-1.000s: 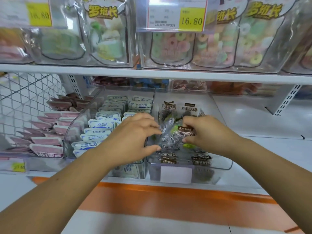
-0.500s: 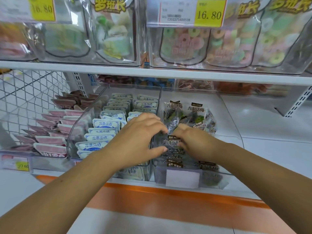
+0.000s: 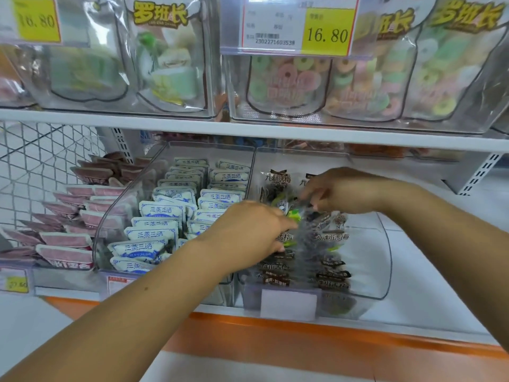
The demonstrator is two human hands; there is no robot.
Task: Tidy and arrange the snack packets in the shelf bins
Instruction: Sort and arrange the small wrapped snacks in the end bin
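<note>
Crinkly clear-and-dark film: the dark plum packets (image 3: 330,238) are what both hands are in. The left hand (image 3: 256,230) has its thumb over and fingers under one packet near the bin's left wall, which reads as a pinch. The right hand (image 3: 341,188) is further back, fingers curled down onto a packet top. It's blurred, but looks like a pinch too.

All these packets sit in the right-hand clear bin (image 3: 382,260), in two rough rows running front to back. They overlap like shingles with their labels facing up. The middle ones, between the hands, are rucked and skewed.

Key relation: the loose packets lie directly between the two grips. They're just right of the left fingers and just in front of and below the right ones. The rows' long axis runs away from the person, so squaring up likely means pushing along that line. The left hand is nearer the front rows, the right nearer the back.

Room: the bin is open on top and its right part looks sparse. The upper shelf (image 3: 248,128) overhangs the back, so lift is limited there. The left wall touches the neighbouring bin (image 3: 132,194) of blue-white packets (image 3: 159,213), which looks neatly filed. Bare shelf board (image 3: 440,271) lies to the right.
</note>
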